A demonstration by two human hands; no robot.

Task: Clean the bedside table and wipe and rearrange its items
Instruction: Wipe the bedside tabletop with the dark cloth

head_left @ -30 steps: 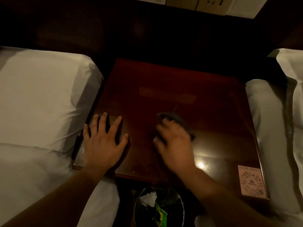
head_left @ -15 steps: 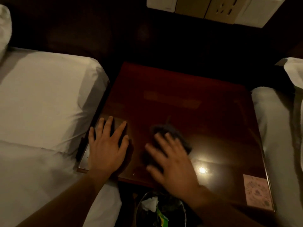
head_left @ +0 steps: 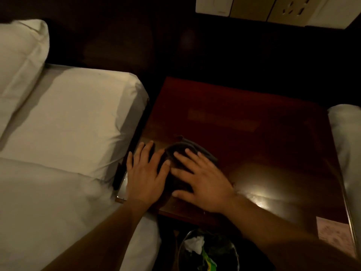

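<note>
A dark glossy wooden bedside table (head_left: 263, 153) stands between two beds. My right hand (head_left: 203, 180) lies flat, fingers spread, pressing a dark grey cloth (head_left: 187, 151) onto the table's front left part. My left hand (head_left: 145, 173) rests flat with straight fingers on the table's front left corner, right beside the cloth and nearly touching my right hand. Most of the cloth is hidden under my right hand. A pale pink card (head_left: 335, 235) lies on the table's front right corner.
A white bed (head_left: 64, 133) with a pillow (head_left: 19, 55) borders the table on the left, another white bed (head_left: 345, 137) on the right. A waste bin (head_left: 207, 251) with crumpled paper stands below the table's front edge. Wall switches and sockets (head_left: 273, 8) sit above.
My right hand has slid the cloth leftward across the table until it lies next to my left hand. The left hand has stayed on the front left corner.
</note>
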